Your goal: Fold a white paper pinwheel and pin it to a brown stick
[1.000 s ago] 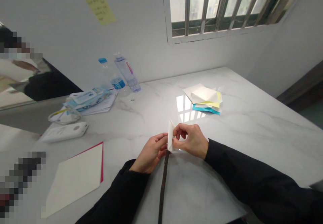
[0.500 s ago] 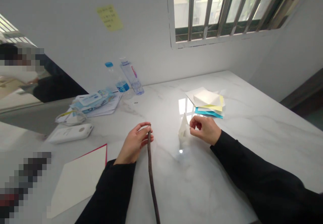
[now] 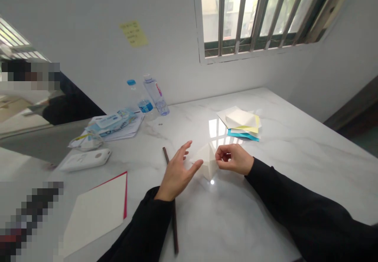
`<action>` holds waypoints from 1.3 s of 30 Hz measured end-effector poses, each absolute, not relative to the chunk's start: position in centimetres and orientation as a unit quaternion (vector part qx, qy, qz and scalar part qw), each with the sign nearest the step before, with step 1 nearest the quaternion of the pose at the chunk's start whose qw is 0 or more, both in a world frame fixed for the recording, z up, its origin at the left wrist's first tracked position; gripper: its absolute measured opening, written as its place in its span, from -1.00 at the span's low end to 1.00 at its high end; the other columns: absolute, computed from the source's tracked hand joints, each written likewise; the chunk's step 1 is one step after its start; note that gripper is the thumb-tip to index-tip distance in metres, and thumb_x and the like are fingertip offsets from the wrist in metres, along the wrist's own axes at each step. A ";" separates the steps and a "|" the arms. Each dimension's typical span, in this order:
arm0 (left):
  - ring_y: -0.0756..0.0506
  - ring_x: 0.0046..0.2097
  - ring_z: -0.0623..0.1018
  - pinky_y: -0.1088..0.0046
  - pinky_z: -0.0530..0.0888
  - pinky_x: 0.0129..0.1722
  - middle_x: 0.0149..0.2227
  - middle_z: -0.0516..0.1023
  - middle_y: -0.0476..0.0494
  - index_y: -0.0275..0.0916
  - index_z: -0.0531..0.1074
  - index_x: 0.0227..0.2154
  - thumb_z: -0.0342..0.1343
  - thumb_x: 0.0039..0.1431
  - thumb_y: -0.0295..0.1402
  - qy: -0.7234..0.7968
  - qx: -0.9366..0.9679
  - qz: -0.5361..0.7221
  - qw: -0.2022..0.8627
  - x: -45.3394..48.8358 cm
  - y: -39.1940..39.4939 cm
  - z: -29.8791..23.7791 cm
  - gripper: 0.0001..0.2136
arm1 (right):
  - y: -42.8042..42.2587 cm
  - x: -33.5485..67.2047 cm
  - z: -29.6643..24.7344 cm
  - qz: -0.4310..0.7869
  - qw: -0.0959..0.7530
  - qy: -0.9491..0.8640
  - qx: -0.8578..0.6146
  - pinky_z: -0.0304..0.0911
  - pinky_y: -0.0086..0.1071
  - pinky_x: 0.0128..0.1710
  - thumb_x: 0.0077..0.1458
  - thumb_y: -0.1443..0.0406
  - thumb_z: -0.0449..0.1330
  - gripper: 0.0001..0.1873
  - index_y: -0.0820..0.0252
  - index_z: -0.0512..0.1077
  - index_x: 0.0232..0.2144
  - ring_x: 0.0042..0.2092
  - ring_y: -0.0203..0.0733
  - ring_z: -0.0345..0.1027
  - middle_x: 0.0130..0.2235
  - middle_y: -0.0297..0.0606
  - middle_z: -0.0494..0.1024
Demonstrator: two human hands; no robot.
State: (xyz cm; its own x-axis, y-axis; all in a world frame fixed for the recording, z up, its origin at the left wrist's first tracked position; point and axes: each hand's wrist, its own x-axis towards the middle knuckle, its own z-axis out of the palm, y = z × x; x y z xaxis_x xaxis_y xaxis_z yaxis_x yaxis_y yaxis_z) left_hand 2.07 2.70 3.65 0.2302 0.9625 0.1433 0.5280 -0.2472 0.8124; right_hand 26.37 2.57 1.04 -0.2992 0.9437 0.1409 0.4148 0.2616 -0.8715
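Note:
A folded white paper piece (image 3: 209, 166) stands a little off centre on the marble-patterned table, with creased, pointed sides. My right hand (image 3: 234, 158) pinches its right edge between thumb and fingers. My left hand (image 3: 177, 173) is open, its thumb and fingers spread just left of the paper; whether the thumb touches it I cannot tell. Under my left wrist lies a thin dark brown stick (image 3: 175, 230), its far end showing beyond the hand.
Behind my right hand lies a pile of folded white, yellow and blue papers (image 3: 243, 130). At left are a cream sheet over red (image 3: 97, 210), a white device (image 3: 88, 159), a wipes packet (image 3: 110, 124) and two bottles (image 3: 145, 105) (image 3: 158, 96). A person (image 3: 67, 100) sits beyond the partition.
My left hand has let go of the stick, now lying on the table, and moved right towards the folded paper. The paper has turned and opened wider in my right hand.

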 end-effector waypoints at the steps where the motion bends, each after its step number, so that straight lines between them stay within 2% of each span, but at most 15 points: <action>1: -0.19 -0.04 0.59 0.22 0.51 0.03 0.17 0.51 -0.25 -0.08 0.34 0.28 0.34 0.11 -0.12 0.520 0.703 0.326 0.358 2.4 2.6 3.5 -0.33 | 2.4 26.2 1.2 0.381 0.347 -0.715 -0.472 0.21 -0.48 -0.46 -0.05 0.37 0.27 -0.99 0.20 0.49 -0.47 -0.50 -0.38 0.22 -0.52 -0.43 0.47; 4: -0.04 -0.36 0.52 0.39 0.52 -0.26 -0.04 0.58 -0.19 -0.10 0.34 0.29 0.37 0.06 -0.21 0.514 0.656 0.314 0.454 2.7 2.4 3.1 -0.30 | 2.1 25.9 1.4 0.391 0.338 -0.720 -0.464 0.23 -0.48 -0.45 -0.04 0.38 0.27 -0.99 0.20 0.50 -0.47 -0.50 -0.38 0.23 -0.52 -0.43 0.47; 6: 0.01 -0.45 0.46 0.46 0.46 -0.38 -0.17 0.57 -0.12 -0.11 0.39 0.25 0.35 0.06 -0.26 0.509 0.637 0.317 0.485 2.8 2.3 2.9 -0.35 | 2.1 25.9 1.4 0.390 0.334 -0.720 -0.467 0.24 -0.48 -0.45 -0.04 0.38 0.27 -0.99 0.20 0.52 -0.46 -0.50 -0.37 0.24 -0.53 -0.43 0.46; 8: 0.01 -0.46 0.45 0.49 0.44 -0.41 -0.22 0.56 -0.10 -0.11 0.44 0.21 0.32 0.06 -0.29 0.504 0.630 0.324 0.494 2.8 2.3 2.8 -0.41 | 2.2 26.0 1.3 0.385 0.332 -0.719 -0.474 0.24 -0.47 -0.44 -0.03 0.38 0.27 -0.98 0.21 0.53 -0.46 -0.50 -0.37 0.24 -0.54 -0.43 0.46; 13: -0.04 -0.40 0.51 0.48 0.47 -0.41 -0.19 0.57 -0.12 -0.08 0.46 0.18 0.28 0.06 -0.32 0.498 0.612 0.341 0.511 2.5 2.3 2.8 -0.45 | 2.6 26.7 1.5 0.359 0.319 -0.732 -0.484 0.25 -0.48 -0.43 -0.01 0.38 0.26 -0.96 0.20 0.54 -0.45 -0.49 -0.37 0.27 -0.50 -0.40 0.50; 21: -0.11 -0.25 0.62 0.47 0.53 -0.35 -0.08 0.56 -0.15 -0.09 0.34 0.24 0.31 0.13 -0.23 0.491 0.580 0.363 0.540 2.2 2.2 4.0 -0.40 | 3.3 28.1 0.5 0.303 0.274 -0.763 -0.501 0.13 -0.47 -0.46 -0.14 0.52 0.24 -0.84 0.20 0.52 -0.51 -0.54 -0.39 0.20 -0.58 -0.47 0.43; 24: -0.13 -0.20 0.63 0.44 0.56 -0.28 -0.05 0.58 -0.17 -0.11 0.31 0.25 0.34 0.11 -0.20 0.472 0.556 0.384 0.567 2.4 1.9 4.7 -0.36 | 3.0 27.8 1.1 0.266 0.306 -0.763 -0.503 0.21 -0.41 -0.36 -0.05 0.46 0.27 -0.83 0.17 0.57 -0.35 -0.45 -0.33 0.24 -0.47 -0.41 0.49; 26: -0.13 -0.18 0.64 0.44 0.56 -0.26 -0.02 0.59 -0.19 -0.12 0.29 0.26 0.34 0.13 -0.19 0.458 0.548 0.391 0.581 2.5 1.7 5.0 -0.35 | 2.6 27.4 2.0 0.224 0.372 -0.764 -0.478 0.30 -0.33 -0.25 0.00 0.39 0.30 -0.69 0.15 0.56 -0.14 -0.31 -0.23 0.34 -0.27 -0.28 0.56; 28: -0.13 -0.18 0.64 0.44 0.56 -0.26 -0.01 0.60 -0.20 -0.12 0.28 0.26 0.35 0.13 -0.19 0.447 0.545 0.387 0.594 2.6 1.5 5.1 -0.34 | 1.9 27.0 2.9 0.202 0.425 -0.774 -0.424 0.37 -0.25 -0.14 0.00 0.37 0.32 -0.49 0.11 0.48 0.06 -0.11 -0.11 0.41 -0.03 -0.14 0.54; 31: -0.13 -0.18 0.63 0.46 0.55 -0.26 -0.04 0.61 -0.19 -0.13 0.29 0.26 0.36 0.12 -0.21 0.445 0.546 0.382 0.599 2.8 1.3 5.0 -0.34 | 1.1 26.7 3.6 0.269 0.430 -0.785 -0.356 0.43 -0.19 -0.07 -0.01 0.41 0.29 -0.33 0.06 0.39 0.19 0.05 -0.03 0.42 0.14 -0.09 0.48; 34: -0.11 -0.19 0.63 0.48 0.55 -0.27 -0.11 0.61 -0.14 -0.12 0.29 0.27 0.35 0.14 -0.23 0.457 0.550 0.410 0.566 3.1 1.0 5.1 -0.36 | 0.6 26.4 3.4 0.405 0.426 -0.731 -0.346 0.50 -0.23 -0.10 0.03 0.41 0.23 -0.25 0.01 0.27 0.29 -0.03 -0.12 0.47 0.15 -0.11 0.47; 36: -0.09 -0.22 0.62 0.49 0.56 -0.29 -0.13 0.59 -0.09 -0.05 0.24 0.31 0.33 0.16 -0.24 0.464 0.554 0.432 0.540 3.2 0.7 5.2 -0.33 | 0.4 26.0 2.9 0.468 0.428 -0.683 -0.363 0.53 -0.29 -0.19 0.04 0.37 0.26 -0.18 -0.04 0.18 0.34 -0.14 -0.20 0.48 0.18 -0.11 0.42; 39: -0.07 -0.26 0.62 0.49 0.57 -0.35 -0.03 0.56 -0.11 0.04 0.18 0.34 0.30 0.19 -0.23 0.465 0.563 0.445 0.518 3.3 0.3 5.0 -0.31 | 0.0 24.8 2.2 0.452 0.450 -0.649 -0.414 0.51 -0.38 -0.36 -0.05 0.29 0.42 0.03 -0.09 0.07 0.40 -0.31 -0.33 0.44 0.26 -0.07 0.32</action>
State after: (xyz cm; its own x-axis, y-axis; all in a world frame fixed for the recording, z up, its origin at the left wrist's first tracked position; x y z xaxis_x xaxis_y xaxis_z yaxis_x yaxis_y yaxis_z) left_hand 3.33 0.31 5.01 0.1710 0.9851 0.0188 0.0632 -0.0300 0.9976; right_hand 24.80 0.00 2.25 -0.2524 0.9445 0.2104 0.1306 0.2487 -0.9597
